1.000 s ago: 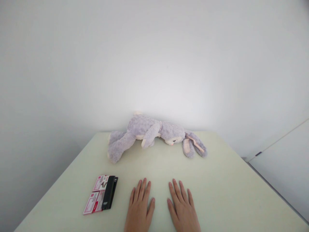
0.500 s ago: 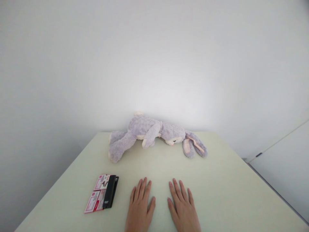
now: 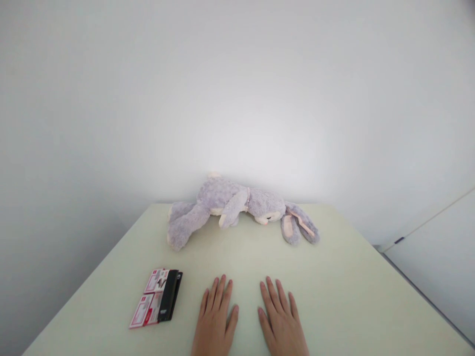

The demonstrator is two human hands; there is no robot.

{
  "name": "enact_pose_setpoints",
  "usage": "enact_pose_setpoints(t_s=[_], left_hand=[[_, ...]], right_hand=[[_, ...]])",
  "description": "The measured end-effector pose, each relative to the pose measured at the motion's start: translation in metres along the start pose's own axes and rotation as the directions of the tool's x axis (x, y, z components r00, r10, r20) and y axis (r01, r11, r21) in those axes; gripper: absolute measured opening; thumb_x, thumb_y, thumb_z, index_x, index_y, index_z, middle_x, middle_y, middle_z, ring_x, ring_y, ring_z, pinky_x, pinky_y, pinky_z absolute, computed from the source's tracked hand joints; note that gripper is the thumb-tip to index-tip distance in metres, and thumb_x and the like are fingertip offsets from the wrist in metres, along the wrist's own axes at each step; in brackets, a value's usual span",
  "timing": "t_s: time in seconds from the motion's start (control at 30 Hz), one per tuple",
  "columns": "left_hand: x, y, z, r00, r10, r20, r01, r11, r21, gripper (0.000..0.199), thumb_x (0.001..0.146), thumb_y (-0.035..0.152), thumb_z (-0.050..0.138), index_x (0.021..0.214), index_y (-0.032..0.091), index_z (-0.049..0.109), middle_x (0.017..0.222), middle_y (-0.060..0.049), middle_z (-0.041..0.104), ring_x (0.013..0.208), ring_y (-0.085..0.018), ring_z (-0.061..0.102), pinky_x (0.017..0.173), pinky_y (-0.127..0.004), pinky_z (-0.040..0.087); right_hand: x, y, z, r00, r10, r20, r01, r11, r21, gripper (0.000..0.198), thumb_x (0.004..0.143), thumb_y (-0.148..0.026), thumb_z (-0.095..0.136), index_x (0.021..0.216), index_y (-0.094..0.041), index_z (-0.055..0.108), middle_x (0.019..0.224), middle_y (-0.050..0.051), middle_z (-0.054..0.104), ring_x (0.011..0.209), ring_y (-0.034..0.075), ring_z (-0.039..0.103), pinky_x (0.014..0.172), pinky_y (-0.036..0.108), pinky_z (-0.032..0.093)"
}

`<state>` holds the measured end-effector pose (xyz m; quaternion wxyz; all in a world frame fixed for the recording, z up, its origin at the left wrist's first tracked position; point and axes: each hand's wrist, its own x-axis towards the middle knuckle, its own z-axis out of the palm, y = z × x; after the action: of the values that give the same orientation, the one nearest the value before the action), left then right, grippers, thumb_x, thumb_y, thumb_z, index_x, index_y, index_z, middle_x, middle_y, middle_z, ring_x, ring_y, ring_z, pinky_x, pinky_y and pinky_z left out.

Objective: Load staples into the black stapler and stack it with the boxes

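My left hand [image 3: 214,321] lies palm down on the pale table [image 3: 334,287], fingers stretched and slightly apart, holding nothing. To its left is a black stapler-like item [image 3: 168,295], apart from the hand. Flat red-and-white printed packs [image 3: 149,302] lie against the black item's left side; whether they are joined to it I cannot tell. My right hand [image 3: 282,321] also rests flat on the table with fingers spread and nothing in it. A bare strip of tabletop separates the two thumbs.
A lilac plush rabbit [image 3: 222,198] lies on its side along the table's far edge, ears to the right and feet to the left. Behind it rises a white wall [image 3: 237,99]. A white panel with a dark fitting [image 3: 399,240] stands beyond the right edge.
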<state>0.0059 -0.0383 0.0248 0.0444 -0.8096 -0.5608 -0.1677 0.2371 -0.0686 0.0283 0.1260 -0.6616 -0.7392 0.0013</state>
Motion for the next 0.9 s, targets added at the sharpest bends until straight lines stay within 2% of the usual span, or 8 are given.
enact_pose_setpoints(t_s=[0.37, 0.9], left_hand=[[-0.0014, -0.0014, 0.0023, 1.000, 0.005, -0.004, -0.005, 1.000, 0.005, 0.068, 0.102, 0.037, 0.045, 0.162, 0.031, 0.015, 0.168, 0.000, 0.026, 0.155, -0.025, 0.026, 0.121, -0.049, 0.034], [-0.0017, -0.0014, 0.0030, 1.000, 0.013, -0.008, -0.013, 1.000, 0.015, 0.067, 0.102, 0.038, 0.045, 0.162, 0.031, 0.017, 0.168, 0.000, 0.026, 0.155, -0.025, 0.026, 0.120, -0.050, 0.036]], right_hand=[[-0.0009, 0.0016, 0.0011, 1.000, -0.009, -0.004, 0.009, 1.000, -0.009, 0.064, 0.105, -0.052, 0.033, 0.161, -0.037, 0.008, 0.167, -0.003, 0.019, 0.154, 0.032, 0.022, 0.119, 0.063, 0.031], [-0.0004, 0.0019, 0.0017, 1.000, -0.007, -0.006, 0.008, 1.000, 0.008, 0.064, 0.104, -0.052, 0.034, 0.161, -0.037, 0.007, 0.167, -0.002, 0.019, 0.154, 0.032, 0.021, 0.119, 0.063, 0.031]])
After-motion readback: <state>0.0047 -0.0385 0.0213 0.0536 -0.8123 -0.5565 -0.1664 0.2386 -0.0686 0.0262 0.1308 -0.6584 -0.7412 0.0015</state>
